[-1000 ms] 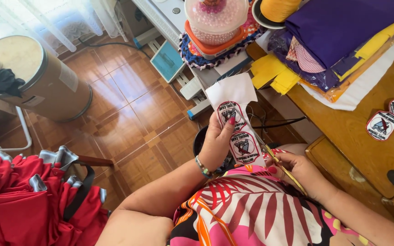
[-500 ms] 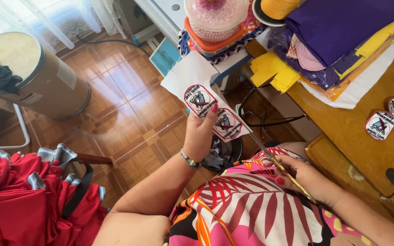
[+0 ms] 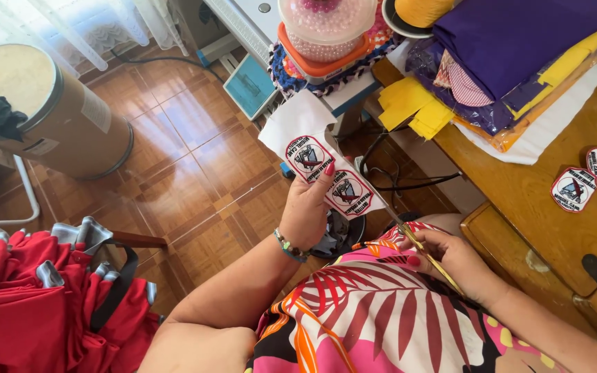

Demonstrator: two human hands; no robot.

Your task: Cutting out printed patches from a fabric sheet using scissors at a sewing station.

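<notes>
My left hand [image 3: 309,207] is shut on a white fabric strip [image 3: 312,148] that bears two round red-and-black embroidered patches, held up over the floor. My right hand [image 3: 450,255] rests on my lap and grips thin gold-coloured scissors [image 3: 416,242], whose blades point up toward the strip's lower right edge. Two cut-out patches [image 3: 592,176] of the same kind lie on the wooden table [image 3: 519,200] to the right.
Folded purple, yellow and white fabrics [image 3: 513,55] are stacked on the table. A clear tub of pink beads [image 3: 323,27] stands at the top. A large brown drum [image 3: 43,110] stands on the parquet floor at left; red garments [image 3: 29,304] are heaped bottom left. Cables hang under the table.
My left hand has carried the patch strip up and to the left, then slightly back down and right. My right hand with the scissors stays on my lap.
</notes>
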